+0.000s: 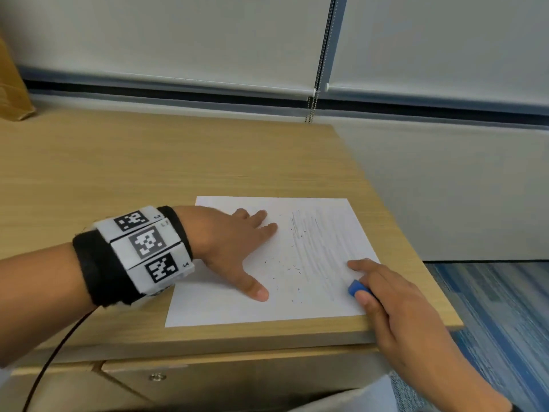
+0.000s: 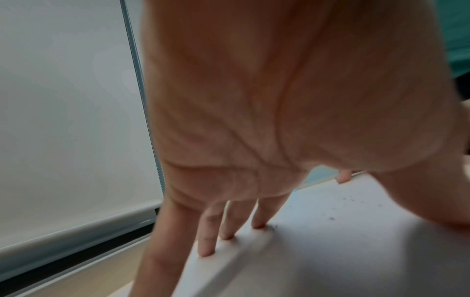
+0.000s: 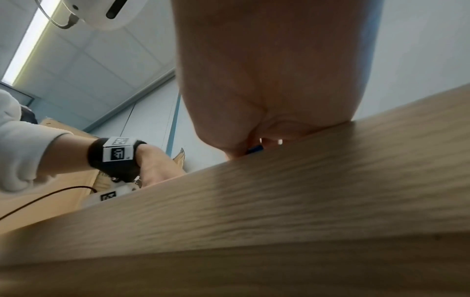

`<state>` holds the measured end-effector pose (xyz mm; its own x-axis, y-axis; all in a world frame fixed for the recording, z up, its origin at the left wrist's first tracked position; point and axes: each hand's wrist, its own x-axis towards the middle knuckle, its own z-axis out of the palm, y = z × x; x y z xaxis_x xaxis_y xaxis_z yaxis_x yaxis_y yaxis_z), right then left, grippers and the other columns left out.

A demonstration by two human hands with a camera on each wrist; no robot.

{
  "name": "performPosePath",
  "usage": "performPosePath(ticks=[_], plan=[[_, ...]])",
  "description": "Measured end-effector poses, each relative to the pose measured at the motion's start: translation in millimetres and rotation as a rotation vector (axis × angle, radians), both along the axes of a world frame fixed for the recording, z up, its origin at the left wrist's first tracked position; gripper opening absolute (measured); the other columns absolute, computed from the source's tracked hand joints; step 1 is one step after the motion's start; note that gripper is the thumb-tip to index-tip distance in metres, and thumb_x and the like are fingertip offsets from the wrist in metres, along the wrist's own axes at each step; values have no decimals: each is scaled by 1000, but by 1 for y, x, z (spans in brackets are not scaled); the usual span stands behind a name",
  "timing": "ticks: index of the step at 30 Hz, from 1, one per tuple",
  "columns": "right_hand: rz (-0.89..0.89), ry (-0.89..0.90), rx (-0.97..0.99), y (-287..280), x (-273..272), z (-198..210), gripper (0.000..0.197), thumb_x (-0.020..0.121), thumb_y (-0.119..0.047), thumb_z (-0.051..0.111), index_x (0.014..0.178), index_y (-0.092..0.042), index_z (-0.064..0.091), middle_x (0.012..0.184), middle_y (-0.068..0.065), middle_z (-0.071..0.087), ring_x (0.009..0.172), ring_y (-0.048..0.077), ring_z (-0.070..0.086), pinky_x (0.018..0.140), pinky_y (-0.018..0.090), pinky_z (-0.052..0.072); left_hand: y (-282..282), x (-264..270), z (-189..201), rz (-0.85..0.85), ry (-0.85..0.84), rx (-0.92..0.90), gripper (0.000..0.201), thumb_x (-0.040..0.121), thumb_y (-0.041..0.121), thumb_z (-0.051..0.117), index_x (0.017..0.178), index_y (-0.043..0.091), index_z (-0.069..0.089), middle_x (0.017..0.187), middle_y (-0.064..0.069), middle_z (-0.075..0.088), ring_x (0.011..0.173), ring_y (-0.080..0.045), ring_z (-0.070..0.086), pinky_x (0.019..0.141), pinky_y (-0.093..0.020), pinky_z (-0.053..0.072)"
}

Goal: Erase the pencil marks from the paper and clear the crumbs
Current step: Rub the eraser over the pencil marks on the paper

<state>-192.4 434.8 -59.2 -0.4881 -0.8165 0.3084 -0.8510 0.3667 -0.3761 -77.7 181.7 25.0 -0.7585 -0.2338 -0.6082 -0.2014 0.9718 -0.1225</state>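
Observation:
A white sheet of paper (image 1: 225, 304) lies near the front right corner of the wooden desk (image 1: 148, 162). Faint pencil strokes (image 1: 315, 248) cover its right half, and dark eraser crumbs (image 1: 292, 267) are scattered around its middle. My left hand (image 1: 234, 248) lies flat on the paper's left part, fingers spread and pressing it down; the left wrist view shows those fingertips (image 2: 206, 251) on the sheet (image 2: 330, 251). My right hand (image 1: 383, 289) pinches a small blue eraser (image 1: 356, 287) against the paper's lower right area. In the right wrist view only a sliver of the eraser (image 3: 255, 150) shows under the palm.
The desk's right edge (image 1: 416, 248) drops to a blue patterned carpet (image 1: 499, 307). A drawer with a lock (image 1: 157, 376) sits under the front edge. A brown paper bag (image 1: 12, 84) stands at the back left. Roller blinds with a bead chain (image 1: 312, 108) hang behind.

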Motion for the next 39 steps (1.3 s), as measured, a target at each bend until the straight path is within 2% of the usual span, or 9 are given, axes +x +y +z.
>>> performPosePath(ticks=[4,10,13,18,20,25,30,34,39], plan=[[-17,52,-69,-3,0,-6,39,98,-46,23,99,-31,58,124,-19,56,107,-8,40,101,31,37,5,22,-8,-25,51,17,103,79,82,22,147,23,-28,150,5,-40,145,-15,-23,119,-49,12],[-34,110,-105,-7,0,-9,33,99,-40,25,87,-31,54,116,-14,61,108,-1,49,110,32,22,68,28,-25,-492,151,152,84,87,74,12,146,32,-30,148,6,-43,138,-13,-38,114,-49,-18],[-32,105,-109,-7,-1,-10,37,99,-43,23,86,-31,55,117,-16,60,110,0,48,110,31,22,56,33,-22,-337,53,171,79,90,71,11,143,34,-35,143,12,-49,132,-8,-44,113,-52,-21],[-24,112,-147,-7,-1,-13,41,100,-46,18,84,-30,53,116,-18,59,109,-4,47,110,33,24,9,47,-9,66,-66,31,92,72,78,-4,134,23,-43,137,5,-55,134,-13,-41,119,-49,-7],[-21,115,-158,-7,-2,-14,41,100,-45,19,85,-29,53,116,-18,59,109,-5,47,110,32,24,13,45,-9,36,-24,31,95,71,80,-4,135,22,-43,139,3,-53,135,-13,-40,119,-46,-7],[-20,133,-167,-6,-2,-14,41,101,-44,18,86,-29,54,117,-17,60,110,-3,48,110,30,25,64,31,-21,-374,57,191,89,83,76,7,141,25,-37,145,6,-48,132,-6,-44,115,-45,-20],[-15,119,-185,-7,-2,-16,40,101,-43,21,86,-27,55,119,-17,60,112,-2,50,110,27,26,43,34,-14,-101,-18,126,90,76,77,-4,137,22,-42,140,4,-52,131,-10,-46,116,-48,-15],[-12,109,-200,-7,-4,-18,42,101,-44,19,86,-27,55,120,-18,60,114,-1,48,110,24,25,28,22,0,173,-54,41,105,66,79,-8,144,14,-32,148,0,-42,140,-14,-33,120,-44,-4],[12,127,-222,-8,-5,-18,37,101,-40,22,89,-26,54,119,-16,60,118,0,47,110,23,25,45,-28,-5,-157,126,80,88,87,72,6,148,18,-28,151,1,-39,142,-15,-31,119,-42,-10]])
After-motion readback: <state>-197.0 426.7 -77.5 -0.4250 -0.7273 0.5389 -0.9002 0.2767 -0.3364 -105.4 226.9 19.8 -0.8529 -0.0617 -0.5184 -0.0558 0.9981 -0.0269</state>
